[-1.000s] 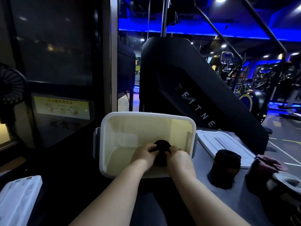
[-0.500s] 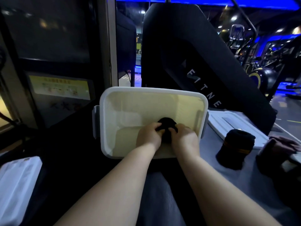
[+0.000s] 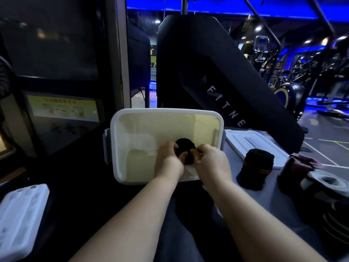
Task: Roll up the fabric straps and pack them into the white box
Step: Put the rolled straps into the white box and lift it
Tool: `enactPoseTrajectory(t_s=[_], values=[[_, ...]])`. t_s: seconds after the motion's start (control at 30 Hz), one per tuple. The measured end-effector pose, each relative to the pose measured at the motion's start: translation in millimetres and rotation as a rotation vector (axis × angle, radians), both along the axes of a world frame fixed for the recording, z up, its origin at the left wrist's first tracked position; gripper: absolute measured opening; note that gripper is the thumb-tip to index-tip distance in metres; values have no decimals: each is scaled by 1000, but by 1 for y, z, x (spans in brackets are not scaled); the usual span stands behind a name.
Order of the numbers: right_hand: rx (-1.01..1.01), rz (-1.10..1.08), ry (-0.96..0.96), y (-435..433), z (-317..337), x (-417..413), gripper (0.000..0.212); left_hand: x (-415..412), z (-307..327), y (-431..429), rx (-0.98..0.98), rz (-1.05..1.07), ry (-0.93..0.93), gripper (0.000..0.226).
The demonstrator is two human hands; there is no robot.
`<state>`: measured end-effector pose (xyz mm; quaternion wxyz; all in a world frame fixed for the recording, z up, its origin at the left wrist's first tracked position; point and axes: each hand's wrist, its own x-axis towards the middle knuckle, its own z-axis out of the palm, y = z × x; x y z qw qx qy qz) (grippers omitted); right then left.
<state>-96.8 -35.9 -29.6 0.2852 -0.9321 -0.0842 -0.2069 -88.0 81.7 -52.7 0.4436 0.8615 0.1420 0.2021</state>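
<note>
inside the white box (image 3: 166,114), toward its near right side: black rolled strap (image 3: 184,151) pinched from both sides, left hand (image 3: 168,162) and right hand (image 3: 211,164) curled round it; touching the floor or not, cannot tell. best to press it down into a corner, keep the coil tight, let go both sides together. counted: one box, one lid (image 3: 251,141) just right of it, one roll in hand, three more further right: black-and-orange roll (image 3: 255,167), dark red roll (image 3: 300,164), pale grey roll (image 3: 324,180).
</note>
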Motion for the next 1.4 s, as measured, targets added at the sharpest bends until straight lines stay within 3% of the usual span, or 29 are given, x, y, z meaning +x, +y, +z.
enactPoseTrajectory(t_s=[0.17,0.43,0.67,0.87,1.07,1.4], values=[[3,-33,-73,-55,15,-21,26,-23,11,-22,-7,-99,11,23],[254,-213,-47,-134,-19,-31,15,-36,2,-101,-31,-327,83,17],[396,-276,87,-148,-29,-17,42,-10,-3,-145,-99,-386,120,24],[507,-228,192,-156,-35,4,57,8,-4,-165,-199,-413,161,50],[512,-221,228,-157,-39,17,57,4,0,-167,-277,-467,167,53],[313,-124,335,-148,-23,-8,70,-11,9,-128,-128,-442,256,56]])
